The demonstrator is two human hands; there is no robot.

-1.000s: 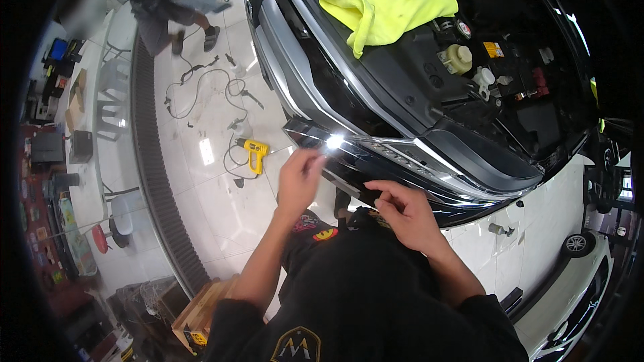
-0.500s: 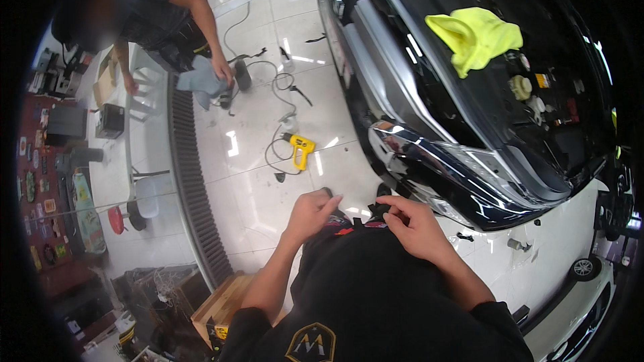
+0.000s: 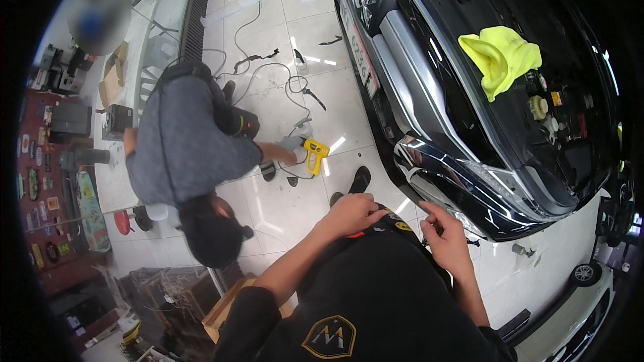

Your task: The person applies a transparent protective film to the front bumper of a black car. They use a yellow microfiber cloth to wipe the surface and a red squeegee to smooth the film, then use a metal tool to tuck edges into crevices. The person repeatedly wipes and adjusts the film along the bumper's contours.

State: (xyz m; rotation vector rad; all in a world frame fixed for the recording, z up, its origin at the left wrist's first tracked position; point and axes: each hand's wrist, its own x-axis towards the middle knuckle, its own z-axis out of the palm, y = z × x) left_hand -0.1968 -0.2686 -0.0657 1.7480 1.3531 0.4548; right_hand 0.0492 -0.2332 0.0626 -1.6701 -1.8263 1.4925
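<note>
At left of the frame, a co-worker in a grey shirt [image 3: 188,134] bends low, one arm stretched toward a yellow heat gun [image 3: 316,156] on the floor, just left of the upper centre. Near the middle of the frame is the wearer's left hand [image 3: 352,216], in front of a dark shirt [image 3: 396,295], its fingers bent and bunched; whether they have hold of anything cannot be told. To its right, across a gap, is the right hand [image 3: 444,236], with index finger and thumb parted, the finger reaching toward the upper left, the others curled; nothing shows between finger and thumb. The glossy black bumper corner [image 3: 463,191] of a car lies right of centre, above and slightly right of these fingertips, its long axis slanting from upper left down to lower right. The right hand is the nearer of the two; it looks just short of the bumper, though depth is hard to judge. Farther right and higher, a bright yellow cloth [image 3: 502,60] lies crumpled over the car's front.
</note>
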